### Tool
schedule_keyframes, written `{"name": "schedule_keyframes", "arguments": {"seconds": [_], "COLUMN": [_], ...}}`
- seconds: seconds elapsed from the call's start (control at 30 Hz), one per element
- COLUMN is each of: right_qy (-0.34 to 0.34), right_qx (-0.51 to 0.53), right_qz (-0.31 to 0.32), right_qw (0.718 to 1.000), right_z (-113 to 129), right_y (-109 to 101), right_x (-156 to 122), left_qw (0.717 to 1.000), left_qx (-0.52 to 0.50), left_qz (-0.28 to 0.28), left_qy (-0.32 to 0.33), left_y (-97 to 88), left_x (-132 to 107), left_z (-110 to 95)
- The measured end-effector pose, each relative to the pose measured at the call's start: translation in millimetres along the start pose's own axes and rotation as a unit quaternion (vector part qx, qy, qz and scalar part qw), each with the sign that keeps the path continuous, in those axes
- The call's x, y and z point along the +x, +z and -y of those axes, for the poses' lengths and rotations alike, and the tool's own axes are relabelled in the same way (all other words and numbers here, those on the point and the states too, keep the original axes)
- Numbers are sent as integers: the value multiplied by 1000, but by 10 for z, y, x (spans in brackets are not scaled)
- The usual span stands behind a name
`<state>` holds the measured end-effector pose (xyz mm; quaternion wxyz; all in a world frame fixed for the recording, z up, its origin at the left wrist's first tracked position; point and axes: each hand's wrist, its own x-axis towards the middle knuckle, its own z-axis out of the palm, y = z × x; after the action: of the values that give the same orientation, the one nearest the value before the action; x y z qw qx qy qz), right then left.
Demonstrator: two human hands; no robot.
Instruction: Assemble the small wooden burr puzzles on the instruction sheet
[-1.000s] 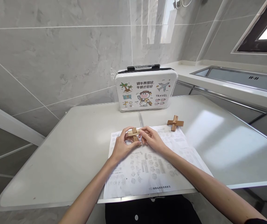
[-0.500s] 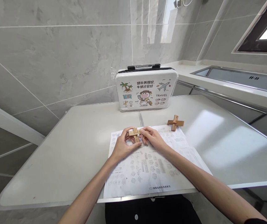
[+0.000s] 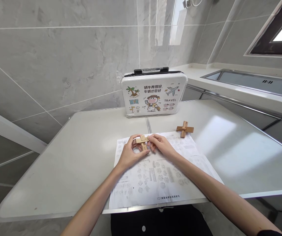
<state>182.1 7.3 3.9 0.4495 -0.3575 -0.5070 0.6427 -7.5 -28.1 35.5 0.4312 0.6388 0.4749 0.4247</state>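
A small light-wood interlocking puzzle (image 3: 142, 141) is held just above a printed instruction sheet (image 3: 155, 177) in the middle of the white table (image 3: 69, 170). My left hand (image 3: 129, 153) grips the puzzle's left side with curled fingers. From the right, my right hand (image 3: 161, 146) pinches its other end. A second, darker wooden cross-shaped puzzle (image 3: 184, 128) lies on the table by the sheet's far right corner, untouched.
A white carry case (image 3: 153, 94) with cartoon prints and a black handle stands upright at the table's back edge against the tiled wall. A counter with a steel sink (image 3: 251, 82) runs along the right. The table's front edge lies near my body.
The puzzle has turned slightly between my fingers; both hands stay in nearly the same place over the sheet.
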Motion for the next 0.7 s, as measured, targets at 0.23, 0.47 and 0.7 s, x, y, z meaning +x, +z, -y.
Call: {"name": "schedule_keyframes", "arguments": {"seconds": [0.23,0.47,0.7], "right_qy": [-57,-125,-152], "right_qx": [-171,-450,-516], "right_qz": [-55,-63,-48], "right_qw": [982,882,842], "right_z": [-5,-18,-73], "right_y": [4,70,152], "right_x": [-21,-110,-118], "left_qw": [991,981,986], "left_qx": [-86,-117,-87], "left_qz": [-86,-141,-132], "left_qy": [-53,-65,-57], "left_y": [-46,-111,-85], "left_x": [96,141,131], "left_z": [67,128,129]}}
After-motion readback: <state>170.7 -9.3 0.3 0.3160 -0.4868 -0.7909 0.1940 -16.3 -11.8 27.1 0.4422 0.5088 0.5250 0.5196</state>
